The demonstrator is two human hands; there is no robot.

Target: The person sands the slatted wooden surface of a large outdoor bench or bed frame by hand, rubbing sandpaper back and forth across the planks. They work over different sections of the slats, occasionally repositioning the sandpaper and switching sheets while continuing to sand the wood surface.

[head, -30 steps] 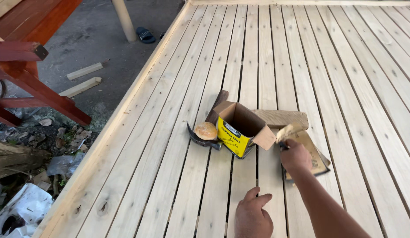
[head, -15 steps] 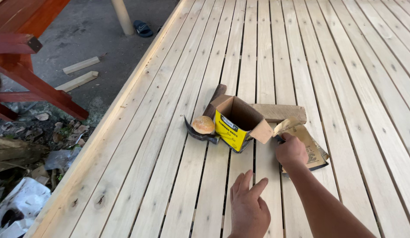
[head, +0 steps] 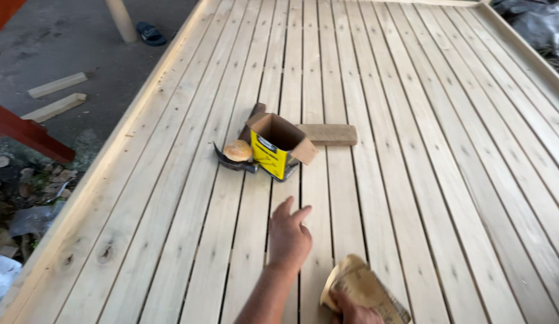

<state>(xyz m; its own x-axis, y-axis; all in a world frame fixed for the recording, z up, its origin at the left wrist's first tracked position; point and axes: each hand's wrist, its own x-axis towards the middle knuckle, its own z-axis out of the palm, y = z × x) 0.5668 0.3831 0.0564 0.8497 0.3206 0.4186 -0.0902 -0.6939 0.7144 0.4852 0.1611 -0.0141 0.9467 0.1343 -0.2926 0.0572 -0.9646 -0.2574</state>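
ahead: open yellow box (head: 278,147), hammer (head: 234,154) and wood block (head: 327,134) clustered, blocked the middle planks | right: slatted deck (head: 447,150) lay bare, free passage | left: raised edge board (head: 120,153) bounded the reach

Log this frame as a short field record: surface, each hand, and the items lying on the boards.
Surface: pale wooden slatted platform, seen from above
Left hand: flat on the slats, fingers spread, holding nothing
Right hand: at the bottom edge, gripping a folded sheet of sandpaper
Open box: yellow cardboard, flaps up, contents hidden
Wood block: behind the box
Hammer: left of the box
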